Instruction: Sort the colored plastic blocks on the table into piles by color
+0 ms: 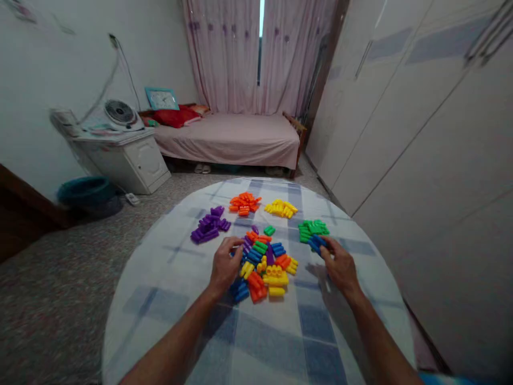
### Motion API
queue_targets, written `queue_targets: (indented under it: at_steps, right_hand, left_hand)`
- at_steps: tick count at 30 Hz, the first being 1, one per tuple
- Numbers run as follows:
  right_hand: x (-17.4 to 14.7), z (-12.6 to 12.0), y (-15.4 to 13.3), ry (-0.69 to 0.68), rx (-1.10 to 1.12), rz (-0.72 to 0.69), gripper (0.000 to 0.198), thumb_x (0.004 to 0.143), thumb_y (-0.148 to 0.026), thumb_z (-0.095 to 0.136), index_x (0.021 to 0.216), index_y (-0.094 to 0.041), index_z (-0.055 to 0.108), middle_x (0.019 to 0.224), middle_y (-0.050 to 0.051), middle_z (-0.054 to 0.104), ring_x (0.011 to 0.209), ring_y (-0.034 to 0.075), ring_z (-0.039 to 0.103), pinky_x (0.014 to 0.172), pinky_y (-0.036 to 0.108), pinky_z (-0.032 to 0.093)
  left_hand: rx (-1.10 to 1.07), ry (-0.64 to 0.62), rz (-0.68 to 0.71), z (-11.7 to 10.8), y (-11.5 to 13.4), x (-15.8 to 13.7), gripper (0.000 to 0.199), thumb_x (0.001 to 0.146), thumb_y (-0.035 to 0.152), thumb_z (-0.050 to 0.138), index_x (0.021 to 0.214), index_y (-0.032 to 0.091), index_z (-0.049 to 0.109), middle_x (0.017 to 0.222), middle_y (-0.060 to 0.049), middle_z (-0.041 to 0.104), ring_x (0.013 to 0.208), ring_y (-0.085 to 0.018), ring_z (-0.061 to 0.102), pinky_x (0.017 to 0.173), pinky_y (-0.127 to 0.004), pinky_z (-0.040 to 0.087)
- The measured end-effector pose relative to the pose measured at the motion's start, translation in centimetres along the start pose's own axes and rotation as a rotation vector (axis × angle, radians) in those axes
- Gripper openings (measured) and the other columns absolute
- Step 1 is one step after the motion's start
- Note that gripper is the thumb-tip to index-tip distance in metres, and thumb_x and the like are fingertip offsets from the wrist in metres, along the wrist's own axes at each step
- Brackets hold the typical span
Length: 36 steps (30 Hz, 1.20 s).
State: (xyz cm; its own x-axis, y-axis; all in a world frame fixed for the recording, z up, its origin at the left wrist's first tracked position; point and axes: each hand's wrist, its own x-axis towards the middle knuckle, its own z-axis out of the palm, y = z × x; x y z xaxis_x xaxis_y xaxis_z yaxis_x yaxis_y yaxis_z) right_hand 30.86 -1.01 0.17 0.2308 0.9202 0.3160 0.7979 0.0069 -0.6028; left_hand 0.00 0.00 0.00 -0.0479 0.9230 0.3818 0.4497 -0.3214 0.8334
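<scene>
My right hand [340,266] grips a blue plastic toy block [317,244] in its fingertips, just in front of the pile of green blocks [310,229]. My left hand [226,264] is at the left side of a mixed heap of blocks [274,271] in yellow, orange, blue, green and purple. Its fingers curl against the heap's edge, and what they hold, if anything, is hidden. Purple blocks [208,227] lie in a pile at the left. Farther back are an orange pile [243,203] and a yellow pile [281,208]. One green block [269,230] lies just behind the heap.
The round table [160,315] has a white and blue checked cloth. Beyond it stands a bed [236,139] before pink curtains [228,53]. White wardrobes [425,133] line the right. At the left are a cabinet [140,163] with a fan [121,113] and a bin [86,192].
</scene>
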Motion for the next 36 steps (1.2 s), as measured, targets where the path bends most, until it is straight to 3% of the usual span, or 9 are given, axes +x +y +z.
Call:
queue_targets:
  at_steps: [5,10,16,21,23,26,28,36]
  right_hand:
    - [-0.7,-0.6,5.0,-0.044,-0.079,0.084,0.043,0.078,-0.037,0.041,0.107,-0.017,0.065,0.104,0.009,0.067,0.091,0.023,0.062,0.081,0.037,0.047]
    - [-1.0,0.3,6.5,-0.068,-0.092,0.068,0.041,0.08,-0.039,0.042,0.102,-0.016,0.067,0.104,0.011,0.066,0.097,0.024,0.06,0.085,0.037,0.044]
    - [-1.6,0.5,3.9,0.056,-0.243,-0.019,0.036,0.085,-0.038,0.042,0.105,-0.018,0.064,0.109,0.011,0.063,0.102,0.027,0.054,0.087,0.042,0.041]
    - [-3.1,2.0,0.1,0.209,-0.232,-0.172,0.027,0.086,-0.026,0.042,0.102,-0.017,0.063,0.11,0.01,0.061,0.109,0.026,0.049,0.093,0.045,0.037]
    - [-4.0,3.2,-1.1,0.194,-0.18,-0.289,0.026,0.086,-0.022,0.043,0.102,-0.017,0.062,0.109,0.01,0.061,0.112,0.025,0.048,0.096,0.045,0.036]
    - [-5.3,5.0,-2.2,0.055,-0.061,-0.454,0.024,0.087,-0.02,0.045,0.105,-0.018,0.061,0.108,0.009,0.062,0.111,0.023,0.049,0.096,0.041,0.038]
    - [-5.7,5.9,-2.4,-0.003,0.0,-0.469,0.024,0.087,-0.019,0.045,0.107,-0.018,0.059,0.109,0.009,0.061,0.109,0.021,0.05,0.095,0.039,0.04]
    - [-5.1,6.2,-2.1,-0.075,0.111,-0.258,0.022,0.088,-0.021,0.042,0.104,-0.017,0.057,0.105,0.009,0.06,0.1,0.02,0.054,0.09,0.038,0.044]
  left_hand:
    - [0.071,-0.049,0.093,-0.6,-1.1,-1.7,0.017,0.081,0.015,0.048,0.089,0.019,0.063,0.097,-0.004,0.06,0.097,-0.016,0.057,0.086,-0.031,0.047]
    - [0.158,-0.042,0.131,0.5,-1.4,0.1,0.019,0.081,0.014,0.048,0.091,0.019,0.064,0.102,-0.006,0.06,0.101,-0.017,0.056,0.092,-0.034,0.045]
    - [0.283,-0.123,0.149,1.7,-1.8,2.2,0.025,0.08,0.012,0.048,0.098,0.018,0.064,0.107,-0.007,0.06,0.104,-0.019,0.055,0.097,-0.036,0.043]
    - [0.424,-0.292,0.224,2.4,-2.1,4.7,0.032,0.077,0.008,0.05,0.103,0.018,0.066,0.121,-0.009,0.057,0.115,-0.023,0.05,0.102,-0.039,0.039]
    - [0.437,-0.392,0.244,2.7,-2.3,5.6,0.032,0.075,0.007,0.051,0.101,0.017,0.067,0.117,-0.009,0.06,0.113,-0.022,0.051,0.101,-0.038,0.039]
    - [0.42,-0.48,0.25,3.1,-2.7,6.3,0.029,0.075,0.007,0.051,0.097,0.018,0.067,0.109,-0.008,0.063,0.104,-0.02,0.055,0.094,-0.034,0.043]
    - [0.396,-0.464,0.234,3.3,-3.0,6.3,0.025,0.075,0.009,0.052,0.092,0.018,0.066,0.104,-0.006,0.064,0.098,-0.018,0.057,0.088,-0.032,0.045]
    - [0.081,-0.255,0.006,3.2,-3.3,6.1,0.016,0.076,0.018,0.055,0.09,0.018,0.064,0.095,-0.004,0.066,0.087,-0.016,0.062,0.077,-0.028,0.05]
